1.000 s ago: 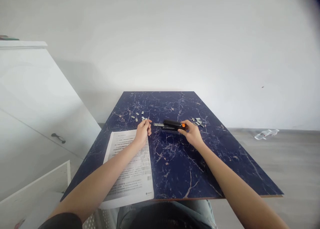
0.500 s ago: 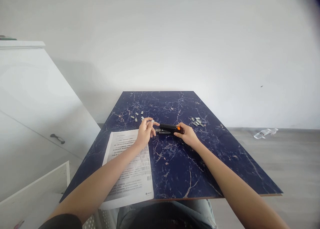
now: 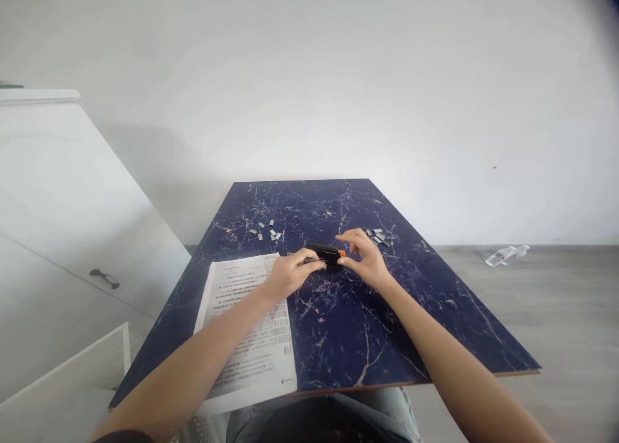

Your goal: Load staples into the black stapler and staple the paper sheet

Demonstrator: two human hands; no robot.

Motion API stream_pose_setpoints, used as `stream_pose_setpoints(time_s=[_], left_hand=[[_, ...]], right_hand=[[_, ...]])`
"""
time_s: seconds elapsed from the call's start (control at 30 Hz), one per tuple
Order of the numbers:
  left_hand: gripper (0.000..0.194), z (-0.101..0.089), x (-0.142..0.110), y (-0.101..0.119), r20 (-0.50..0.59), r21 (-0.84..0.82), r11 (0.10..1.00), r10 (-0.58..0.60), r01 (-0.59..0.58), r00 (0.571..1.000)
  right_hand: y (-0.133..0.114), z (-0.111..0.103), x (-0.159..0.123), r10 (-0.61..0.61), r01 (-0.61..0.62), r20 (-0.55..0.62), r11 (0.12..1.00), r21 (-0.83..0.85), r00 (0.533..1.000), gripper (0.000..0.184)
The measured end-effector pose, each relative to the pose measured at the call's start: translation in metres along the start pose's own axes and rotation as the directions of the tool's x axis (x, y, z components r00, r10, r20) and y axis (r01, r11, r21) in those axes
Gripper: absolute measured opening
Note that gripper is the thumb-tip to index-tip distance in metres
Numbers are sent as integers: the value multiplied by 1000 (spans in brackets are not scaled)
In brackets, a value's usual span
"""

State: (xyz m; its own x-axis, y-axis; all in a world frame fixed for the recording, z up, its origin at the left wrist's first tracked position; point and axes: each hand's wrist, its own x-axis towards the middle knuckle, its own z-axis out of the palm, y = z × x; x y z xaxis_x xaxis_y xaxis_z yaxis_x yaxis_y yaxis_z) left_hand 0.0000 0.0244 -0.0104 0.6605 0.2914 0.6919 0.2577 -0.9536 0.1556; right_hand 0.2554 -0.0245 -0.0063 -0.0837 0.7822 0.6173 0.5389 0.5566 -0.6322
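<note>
Steadying the stapler (image 3: 323, 253) is, as we judge it, the heart of this step. It sits between our two hands, near the middle of the table (image 3: 333, 353), its orange end part (image 3: 342, 253) toward the right. Our left hand (image 3: 291, 274) is curled round the other end, gripping it — a hold best made firm without squeezing, so no skin gets pinched. Our right hand (image 3: 365, 257) is loosely spread, thumb at the orange end part and fingers raised; we would do well to brace with that thumb and keep fingertips out of any gap. The small grey strips (image 3: 273, 235), one group beyond each hand, are best left unbrushed by our wrists.

Much is hard to make out: the left fingers cover the stapler's tip, so we cannot tell whether a strip is inside, how far its parts stand apart — or whether it rests on the table. Our left forearm hides some of the printed sheet (image 3: 261, 353), whose lines are too small to read.
</note>
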Motion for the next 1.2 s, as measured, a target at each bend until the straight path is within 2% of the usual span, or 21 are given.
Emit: stream_pose_setpoints(time_s=[0.07,0.17,0.33,0.5,0.57,0.63,0.67,0.73,0.83,0.9,0.97,1.03,1.13,1.2], left_hand=[[29,0,0,2,28,39,999,6,-8,1000],[31,1,-1,5,18,66,998,-18,17,1000],[32,2,2,7,20,99,995,-27,25,999],[28,7,3,9,-20,102,995,-9,11,1000],[28,10,4,6,-24,98,995,4,-2,1000],[34,10,5,2,-12,95,995,27,-25,1000],[35,8,6,0,-17,94,995,31,-29,999],[32,3,8,-6,-51,94,995,-8,13,999],[23,-9,7,-17,-105,132,967,-203,216,974],[23,-15,4,-24,-93,186,916,-343,355,935],[24,-17,2,-31,-56,224,870,-440,440,897],[23,-16,0,-36,4,216,844,-503,490,864],[23,-12,-1,-41,79,161,817,-570,554,817],[21,-11,-1,-43,87,145,802,-594,580,800]], right_hand=[[-8,5,-1,-66,59,82,994,90,994,37],[-15,16,-3,-83,63,132,987,149,988,23],[-15,19,-5,-66,56,79,990,129,995,18],[-18,19,-8,-160,157,36,985,77,986,17],[-19,21,-7,-200,200,29,979,28,979,16],[-15,19,-5,-199,197,-30,979,-57,980,12],[-10,16,-3,-174,164,-89,980,-113,981,10],[6,2,0,-74,12,-259,972,-234,963,14],[39,-29,1,115,-335,-509,869,-364,853,20],[61,-48,-3,186,-489,-582,763,-422,792,22],[77,-59,-8,221,-558,-591,678,-479,776,24],[86,-62,-12,240,-565,-559,631,-532,794,24],[91,-58,-13,284,-545,-484,612,-573,828,22],[92,-56,-13,328,-546,-447,621,-562,833,19]])
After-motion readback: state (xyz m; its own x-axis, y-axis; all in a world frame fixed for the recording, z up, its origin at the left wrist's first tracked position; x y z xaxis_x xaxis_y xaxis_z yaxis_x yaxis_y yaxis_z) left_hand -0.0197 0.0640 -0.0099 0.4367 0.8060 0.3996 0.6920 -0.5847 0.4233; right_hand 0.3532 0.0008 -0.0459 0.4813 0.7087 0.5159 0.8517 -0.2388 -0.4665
